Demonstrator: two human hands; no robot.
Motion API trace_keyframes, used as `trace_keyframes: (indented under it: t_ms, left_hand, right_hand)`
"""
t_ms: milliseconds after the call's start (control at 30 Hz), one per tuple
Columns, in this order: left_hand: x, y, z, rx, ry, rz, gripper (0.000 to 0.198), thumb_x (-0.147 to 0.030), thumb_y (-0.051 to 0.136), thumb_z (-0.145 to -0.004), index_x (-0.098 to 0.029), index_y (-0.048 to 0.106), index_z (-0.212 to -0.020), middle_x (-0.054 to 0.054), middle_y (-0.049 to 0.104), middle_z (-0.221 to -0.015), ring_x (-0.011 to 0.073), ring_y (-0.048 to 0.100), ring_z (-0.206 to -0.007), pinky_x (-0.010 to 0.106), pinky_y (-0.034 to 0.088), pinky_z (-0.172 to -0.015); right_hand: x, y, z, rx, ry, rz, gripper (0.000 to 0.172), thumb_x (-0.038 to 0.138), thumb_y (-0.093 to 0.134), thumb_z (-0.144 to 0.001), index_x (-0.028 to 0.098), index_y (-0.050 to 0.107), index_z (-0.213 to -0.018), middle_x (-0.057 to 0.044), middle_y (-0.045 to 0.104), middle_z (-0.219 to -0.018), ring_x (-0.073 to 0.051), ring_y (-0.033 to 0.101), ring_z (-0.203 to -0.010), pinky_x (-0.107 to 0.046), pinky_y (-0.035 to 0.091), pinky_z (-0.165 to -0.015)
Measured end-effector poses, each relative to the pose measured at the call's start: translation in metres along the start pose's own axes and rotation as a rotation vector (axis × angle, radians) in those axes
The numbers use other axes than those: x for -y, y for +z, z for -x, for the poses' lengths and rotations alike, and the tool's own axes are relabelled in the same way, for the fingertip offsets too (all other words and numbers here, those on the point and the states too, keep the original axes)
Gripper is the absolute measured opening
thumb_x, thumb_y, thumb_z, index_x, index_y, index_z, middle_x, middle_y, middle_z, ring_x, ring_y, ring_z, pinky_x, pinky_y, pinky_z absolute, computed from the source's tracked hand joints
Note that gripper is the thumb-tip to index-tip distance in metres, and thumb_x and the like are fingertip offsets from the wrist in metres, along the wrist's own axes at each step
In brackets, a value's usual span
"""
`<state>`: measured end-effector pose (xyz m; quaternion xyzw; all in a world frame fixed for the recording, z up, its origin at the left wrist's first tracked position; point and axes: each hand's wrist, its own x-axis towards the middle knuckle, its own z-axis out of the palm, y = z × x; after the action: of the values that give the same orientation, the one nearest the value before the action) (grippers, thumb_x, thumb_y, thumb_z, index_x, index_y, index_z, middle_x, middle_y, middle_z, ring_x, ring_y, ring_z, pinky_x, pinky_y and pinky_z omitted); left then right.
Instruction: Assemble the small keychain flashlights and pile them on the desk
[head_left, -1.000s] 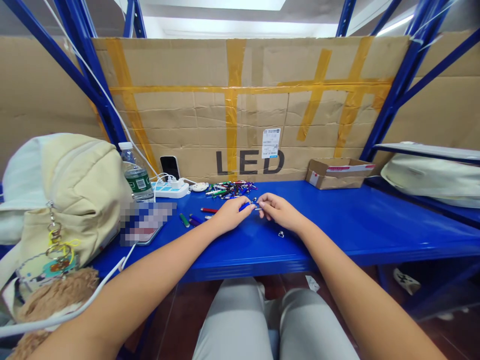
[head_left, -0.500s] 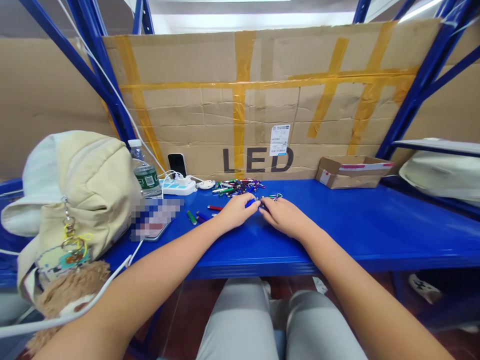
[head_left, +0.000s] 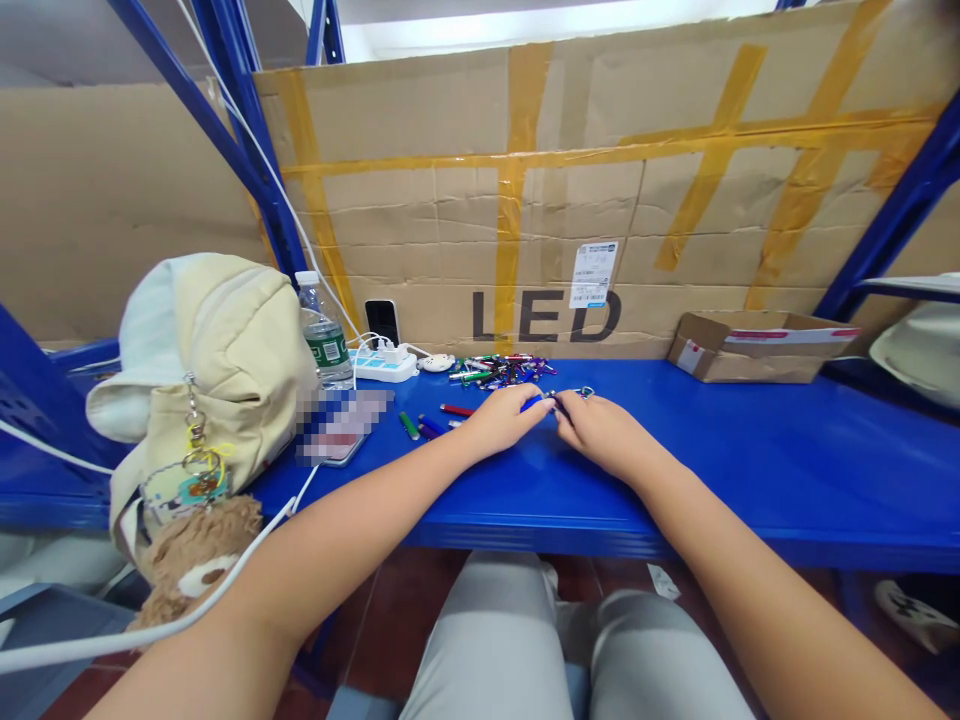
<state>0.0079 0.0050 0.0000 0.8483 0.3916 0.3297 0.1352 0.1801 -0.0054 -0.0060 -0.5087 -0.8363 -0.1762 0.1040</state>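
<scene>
My left hand [head_left: 510, 418] is closed in a pinch around a small blue tube-shaped piece [head_left: 534, 403] just above the blue tabletop. Right beside it, my right hand [head_left: 600, 428] is closed at the inner end of that piece, on a small part hidden by the fingers. Just behind the right fingers shows a metal ring [head_left: 586, 392]. Behind my hands lies a pile of small shiny coloured pieces with metal fittings [head_left: 502, 371]. Left of my left hand are several loose tubes: a green one [head_left: 409, 425], a red one [head_left: 456, 410] and blue ones [head_left: 432, 427].
A phone [head_left: 346, 430], a white power strip [head_left: 384, 366], a water bottle [head_left: 327, 345] and a cream bag [head_left: 232, 350] stand on the left. An open cardboard box [head_left: 765, 355] sits at the back right. A large cardboard sheet [head_left: 420, 230] closes off the back.
The view has turned, so the scene has moved right in the picture. My hands stay close together at the blue piece, with little other visible difference.
</scene>
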Motion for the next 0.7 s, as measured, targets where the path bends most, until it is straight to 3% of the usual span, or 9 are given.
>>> trace_keyframes:
  t_ms: [133, 367, 700]
  left_hand:
    - [0.0027, 0.0016, 0.0019, 0.075, 0.068, 0.001, 0.029, -0.039, 0.041, -0.089, -0.017, 0.059, -0.086, 0.003, 0.063, -0.088, 0.0166, 0.057, -0.082, 0.026, 0.040, -0.074]
    - [0.0025, 0.0038, 0.0035, 0.110, 0.093, -0.063, 0.029, -0.037, 0.038, -0.091, -0.017, 0.059, -0.087, 0.004, 0.065, -0.089, 0.0172, 0.058, -0.081, 0.026, 0.041, -0.074]
    - [-0.0031, 0.0055, 0.0044, 0.036, -0.002, -0.063, 0.021, -0.033, 0.044, -0.088, -0.016, 0.056, -0.085, 0.004, 0.063, -0.086, 0.0168, 0.057, -0.080, 0.026, 0.042, -0.072]
  right_hand:
    - [-0.0026, -0.0001, -0.0012, 0.008, 0.079, -0.065, 0.027, 0.028, 0.034, -0.092, 0.012, 0.047, -0.108, -0.014, 0.066, -0.088, -0.025, 0.062, -0.078, -0.028, 0.034, -0.062]
    - [0.0010, -0.0016, -0.0024, 0.032, 0.048, -0.086, 0.023, 0.025, 0.036, -0.090, 0.012, 0.048, -0.104, -0.013, 0.067, -0.084, -0.024, 0.063, -0.077, -0.027, 0.033, -0.059]
    - [0.0021, 0.0001, -0.0030, 0.031, 0.021, -0.093, 0.019, 0.021, 0.036, -0.090, 0.011, 0.048, -0.101, -0.013, 0.067, -0.085, -0.022, 0.063, -0.075, -0.026, 0.032, -0.058]
